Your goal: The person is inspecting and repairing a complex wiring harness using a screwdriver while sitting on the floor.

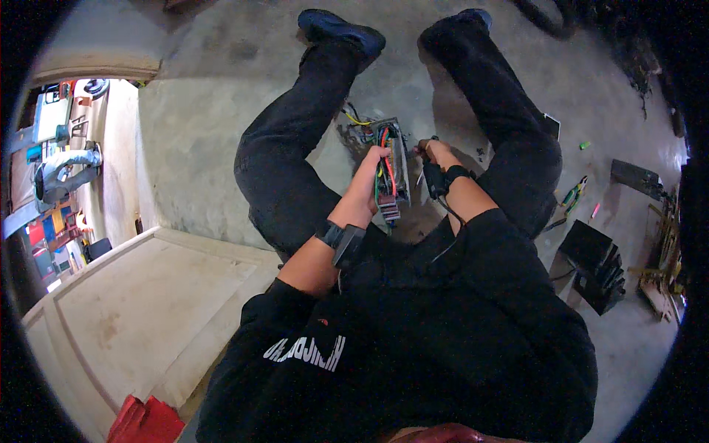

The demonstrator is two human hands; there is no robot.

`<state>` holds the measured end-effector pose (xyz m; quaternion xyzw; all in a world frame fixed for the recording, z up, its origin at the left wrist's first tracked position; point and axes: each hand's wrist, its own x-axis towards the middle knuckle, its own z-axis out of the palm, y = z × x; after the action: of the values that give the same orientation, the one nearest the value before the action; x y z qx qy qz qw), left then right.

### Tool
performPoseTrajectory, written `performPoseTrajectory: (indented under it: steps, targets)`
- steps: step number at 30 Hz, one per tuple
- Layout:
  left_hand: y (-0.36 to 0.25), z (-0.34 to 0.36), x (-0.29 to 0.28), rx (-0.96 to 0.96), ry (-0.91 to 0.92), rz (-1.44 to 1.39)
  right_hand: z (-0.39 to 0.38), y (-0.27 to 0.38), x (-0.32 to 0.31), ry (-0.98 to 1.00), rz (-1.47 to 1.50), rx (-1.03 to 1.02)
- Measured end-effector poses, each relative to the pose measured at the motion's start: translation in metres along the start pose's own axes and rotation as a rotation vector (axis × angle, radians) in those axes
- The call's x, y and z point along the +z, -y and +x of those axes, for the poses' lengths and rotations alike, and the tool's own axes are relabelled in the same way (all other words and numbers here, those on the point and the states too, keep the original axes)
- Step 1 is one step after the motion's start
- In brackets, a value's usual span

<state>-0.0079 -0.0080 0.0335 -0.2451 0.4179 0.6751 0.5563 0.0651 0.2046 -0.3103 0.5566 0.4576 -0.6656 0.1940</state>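
Grey metal wired unit between the legs, long axis running fore-aft, left hand clamped on its left side, right hand just off its right, finger grip can't tell

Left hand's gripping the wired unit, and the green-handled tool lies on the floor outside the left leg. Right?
Not quite, wrong leg: the head view shows the green-handled tool on the floor outside the right leg. The rest holds: the left hand is gripping the wired unit.
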Motion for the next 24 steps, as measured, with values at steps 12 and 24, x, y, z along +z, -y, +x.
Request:
performPoseTrajectory:
  steps: [12, 24]
  targets:
    - [-0.003, 0.003, -0.002, -0.066, -0.072, -0.015, -0.003, 0.006, 0.023, -0.140, -0.322, -0.083]
    - [-0.003, -0.016, 0.003, 0.072, -0.017, -0.020, -0.163, 0.129, 0.043, -0.103, 0.105, -0.437]
